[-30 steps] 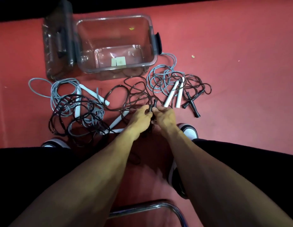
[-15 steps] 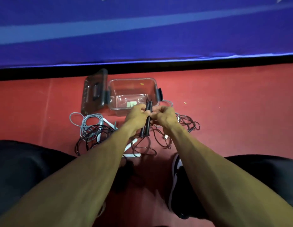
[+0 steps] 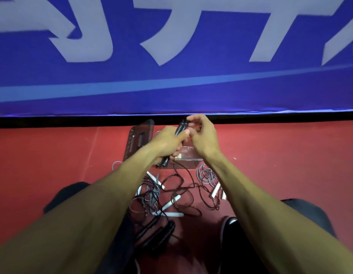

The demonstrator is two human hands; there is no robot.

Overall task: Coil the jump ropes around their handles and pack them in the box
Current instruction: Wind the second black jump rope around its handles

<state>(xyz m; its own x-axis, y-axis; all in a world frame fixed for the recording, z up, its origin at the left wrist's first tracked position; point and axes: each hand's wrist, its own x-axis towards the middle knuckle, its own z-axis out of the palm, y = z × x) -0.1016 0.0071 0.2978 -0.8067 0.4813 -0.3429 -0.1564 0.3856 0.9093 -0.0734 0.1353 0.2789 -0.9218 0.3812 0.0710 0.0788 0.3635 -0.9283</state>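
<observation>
We see both arms stretched forward over a red floor [image 3: 290, 151]. The left hand [image 3: 167, 142] has its grip closed around a pair of black handles [image 3: 179, 129], held side by side and roughly upright, their tops sticking out above the thumb and their lower ends showing below the fist. The right hand [image 3: 203, 135] is just beside the handle tops, fingers curled; its fingertips [image 3: 189, 120] seem to pinch something thin there, probably the cord, though we cannot tell for sure through the blur.

From the lower end of the handles a black rope [image 3: 183, 184] hangs down and trails in loose loops onto the floor between the arms. Around it lie other ropes, uncoiled: a tangle of grey and black cord with white handles [image 3: 171, 205] near the left forearm, and a grey rope [image 3: 206, 175] with white handles just inside the right forearm.

The clear plastic box [image 3: 188, 161] sits on the floor beyond the ropes, largely hidden behind the hands; its lid [image 3: 139, 141] lies open to the left of it. We cannot see any rope inside it.

Behind the box a blue banner [image 3: 171, 86] with pale lettering runs across the whole width. A dark shoe [image 3: 229, 226] shows near the right forearm, and dark clothing covers both knees.
</observation>
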